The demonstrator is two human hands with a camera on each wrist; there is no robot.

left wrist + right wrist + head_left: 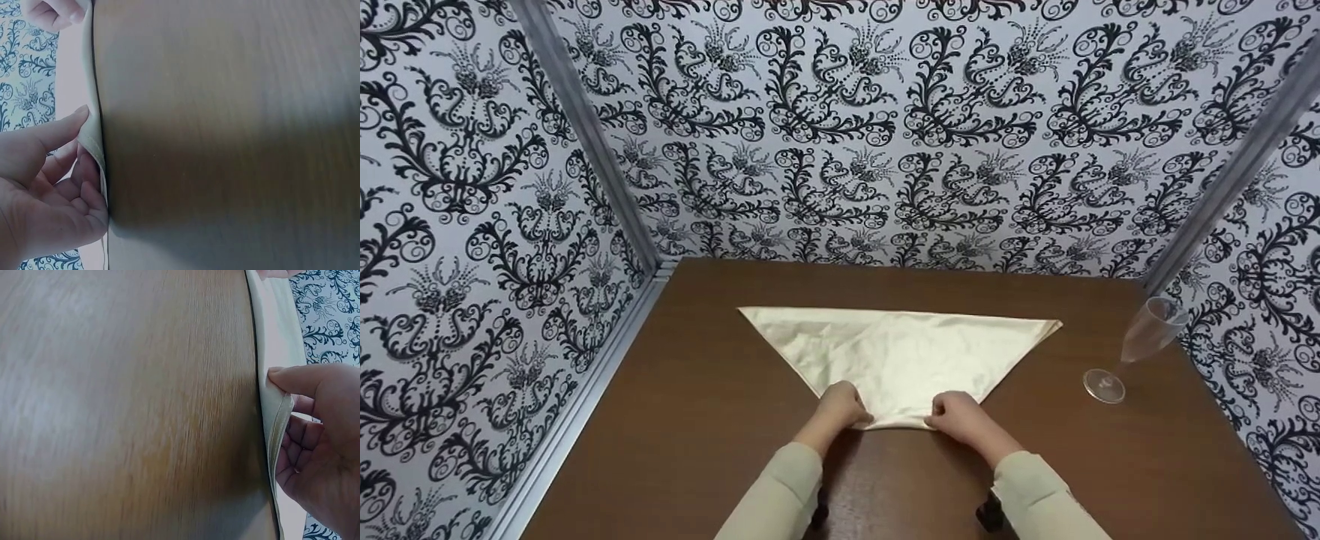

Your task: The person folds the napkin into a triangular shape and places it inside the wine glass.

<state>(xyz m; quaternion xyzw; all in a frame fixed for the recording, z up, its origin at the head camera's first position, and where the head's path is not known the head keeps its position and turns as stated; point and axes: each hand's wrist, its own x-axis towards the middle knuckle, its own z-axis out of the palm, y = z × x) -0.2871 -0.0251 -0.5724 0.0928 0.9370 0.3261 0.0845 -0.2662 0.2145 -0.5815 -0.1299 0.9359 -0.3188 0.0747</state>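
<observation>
A cream satin napkin (892,352) lies folded on the brown table, its long straight edge at the back and its sides narrowing toward a short folded edge at the front. At the left end of that front fold, my left hand (840,405) pinches the cloth between thumb and fingers. My right hand (960,416) pinches the right end of the same fold. In the left wrist view, the left thumb (79,115) presses on the fold with the fingers curled beneath. The right wrist view shows the right thumb (287,377) on the cloth, layered edges showing beside it.
An upright clear champagne flute (1140,345) stands on the table to the right of the napkin. Patterned black-and-white wall panels (847,135) with grey posts close in the back and sides of the wooden table (675,420).
</observation>
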